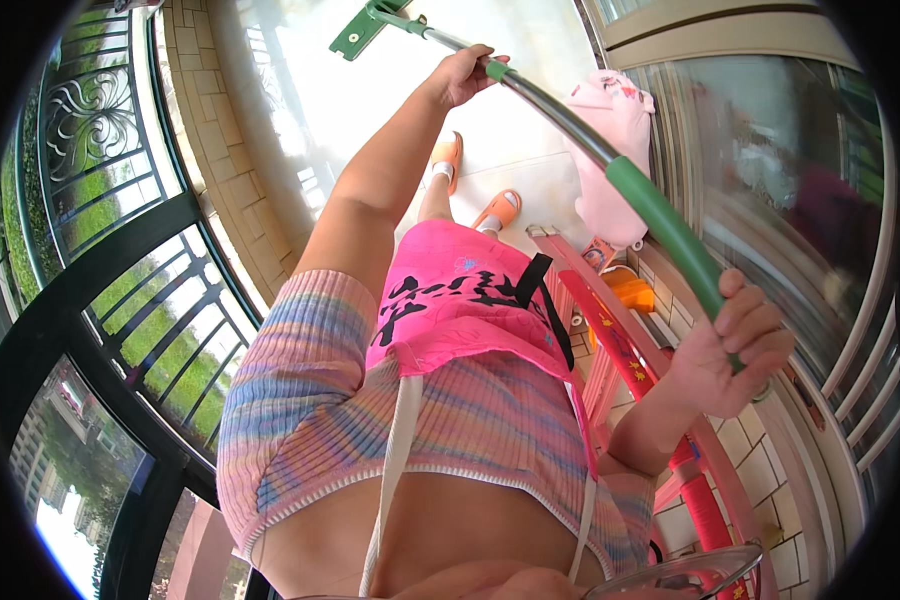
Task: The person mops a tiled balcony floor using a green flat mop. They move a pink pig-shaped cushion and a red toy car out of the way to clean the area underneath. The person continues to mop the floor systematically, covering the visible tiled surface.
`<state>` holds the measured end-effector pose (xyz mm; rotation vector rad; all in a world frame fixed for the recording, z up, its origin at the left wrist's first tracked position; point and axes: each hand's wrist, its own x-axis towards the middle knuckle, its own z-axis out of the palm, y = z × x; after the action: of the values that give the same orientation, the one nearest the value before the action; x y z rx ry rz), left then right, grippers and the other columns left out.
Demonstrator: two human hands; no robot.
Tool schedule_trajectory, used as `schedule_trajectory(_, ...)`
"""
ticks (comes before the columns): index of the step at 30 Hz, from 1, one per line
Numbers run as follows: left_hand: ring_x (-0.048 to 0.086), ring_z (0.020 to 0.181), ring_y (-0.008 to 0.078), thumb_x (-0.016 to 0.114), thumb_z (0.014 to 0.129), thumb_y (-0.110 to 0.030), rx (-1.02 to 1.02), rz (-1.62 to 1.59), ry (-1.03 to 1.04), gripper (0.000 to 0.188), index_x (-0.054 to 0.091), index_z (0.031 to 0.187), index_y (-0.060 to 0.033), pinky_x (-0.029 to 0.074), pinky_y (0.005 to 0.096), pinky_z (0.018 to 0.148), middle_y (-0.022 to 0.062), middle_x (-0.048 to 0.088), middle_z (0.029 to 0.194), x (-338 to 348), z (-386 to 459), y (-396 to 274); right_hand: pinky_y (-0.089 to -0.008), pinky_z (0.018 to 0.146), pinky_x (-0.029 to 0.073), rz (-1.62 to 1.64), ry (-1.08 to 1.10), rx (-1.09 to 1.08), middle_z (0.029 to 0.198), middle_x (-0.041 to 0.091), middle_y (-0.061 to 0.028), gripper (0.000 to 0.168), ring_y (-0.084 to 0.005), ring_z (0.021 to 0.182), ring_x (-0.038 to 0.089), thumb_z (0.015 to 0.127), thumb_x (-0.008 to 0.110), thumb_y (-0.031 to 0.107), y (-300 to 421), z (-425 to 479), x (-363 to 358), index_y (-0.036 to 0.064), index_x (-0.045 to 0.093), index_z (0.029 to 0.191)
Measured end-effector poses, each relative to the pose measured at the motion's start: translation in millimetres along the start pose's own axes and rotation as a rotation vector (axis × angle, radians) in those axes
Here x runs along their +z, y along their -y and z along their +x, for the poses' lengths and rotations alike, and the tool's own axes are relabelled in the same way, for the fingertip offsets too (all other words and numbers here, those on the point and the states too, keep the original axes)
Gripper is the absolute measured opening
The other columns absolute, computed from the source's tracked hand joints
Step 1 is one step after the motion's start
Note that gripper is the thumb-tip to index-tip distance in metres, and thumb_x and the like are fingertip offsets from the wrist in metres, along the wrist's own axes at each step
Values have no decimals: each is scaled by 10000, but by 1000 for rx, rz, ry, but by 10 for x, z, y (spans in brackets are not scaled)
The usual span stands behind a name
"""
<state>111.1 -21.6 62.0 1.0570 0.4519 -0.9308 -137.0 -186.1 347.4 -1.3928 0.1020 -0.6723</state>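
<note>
A long-handled tool with a metal pole [555,106], a green foam grip [664,217] and a flat green head [358,34], probably a window squeegee or flat mop, stretches across the view. My left hand [465,75] is closed around the pole near its green collar [498,71]. At the near end, my right hand [742,349] wraps the tip of the foam grip. The tool's head is up at the top edge, over the pale tiled floor [390,135]; whether it touches the floor I cannot tell. Part of the head is cut off by the frame.
To the left run dark window frames [82,300] and a metal railing [165,337]. A pink cloth-covered object [607,165] stands by the glass door [780,165] on the right. A pink folding frame, perhaps a ladder [645,352], is close to my right arm. An orange object [628,289] lies beyond it.
</note>
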Motion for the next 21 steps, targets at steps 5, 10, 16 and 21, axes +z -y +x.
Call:
schedule_trajectory(5, 591, 764, 150, 482, 843, -187, -99, -28, 120, 185, 530, 809, -12, 516, 222, 712, 83, 591, 806, 665, -442, 382, -324, 619, 285, 178, -186, -107, 537, 303, 23, 318, -124, 501, 328, 846, 465, 317, 688, -73, -521, 141, 337, 614)
schedule_trajectory(10, 592, 759, 142, 477, 840, -196, -227, -190, 240, 181, 515, 850, -20, 502, 252, 730, 79, 593, 839, 1431, -1044, 1330, -243, 476, 265, 22, -391, -273, 454, 303, 62, 236, -77, 388, 298, 752, 544, 277, 1548, -433, -1268, 144, 432, 592)
schedule_trajectory(16, 595, 729, 153, 483, 833, -195, -371, -341, 229, 160, 486, 871, -40, 512, 282, 688, 71, 585, 814, 1946, -1745, 2115, -192, 386, 289, -191, -251, -400, 435, 275, 81, 294, -38, 353, 293, 828, 441, 340, 2095, -491, -1528, 159, 392, 600)
schedule_trajectory(21, 589, 754, 126, 498, 830, -224, -454, -334, 278, 173, 494, 873, -57, 509, 285, 702, 53, 593, 831, 1900, -2125, 2285, -194, 337, 305, -259, -395, -472, 431, 301, 80, 333, -32, 312, 289, 889, 373, 370, 2152, -568, -1559, 160, 361, 630)
